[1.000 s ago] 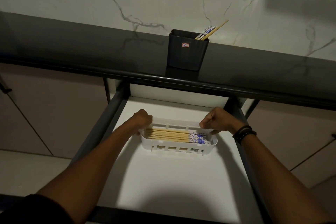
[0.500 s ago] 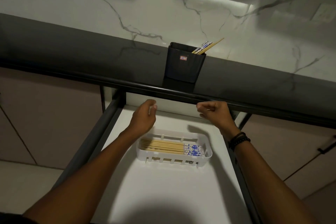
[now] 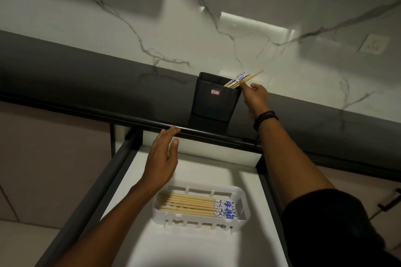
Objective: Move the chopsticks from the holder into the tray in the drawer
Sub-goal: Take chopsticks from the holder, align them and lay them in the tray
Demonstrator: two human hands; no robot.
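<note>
Nearest, the open drawer (image 3: 195, 249) showed a white floor between dark side rails, and the person's dark sleeve (image 3: 325, 223) covered part of its right rail. A white slotted tray (image 3: 243, 193) sat on the drawer floor, nearer the right rail than the left. In it a bundle of chopsticks (image 3: 191, 205) lay flat and side by side, their blue-and-white patterned ends toward the right. Beyond the tray, over the back of the drawer, the left hand (image 3: 161, 158) was open with straight fingers, its fingertips at the front edge of the bench (image 3: 86, 84); whether they touched it could not be told. It held nothing and was well apart from both sets of chopsticks. On the dark bench, near its front edge, stood the black holder (image 3: 214, 102), bearing a small red-and-white label (image 3: 215, 92) too small to read. The leaning chopsticks (image 3: 240, 79) poked out of the holder's right back corner, tilted to the right. The right hand (image 3: 255, 97), with a dark beaded bracelet (image 3: 265, 117) on its wrist, was beside the holder's right wall, its fingertips at those chopsticks just above the rim. Whether the fingers had closed on them could not be told. Behind the bench rose a veined marble wall (image 3: 173, 28) with a wall socket (image 3: 373, 44) toward the right.
</note>
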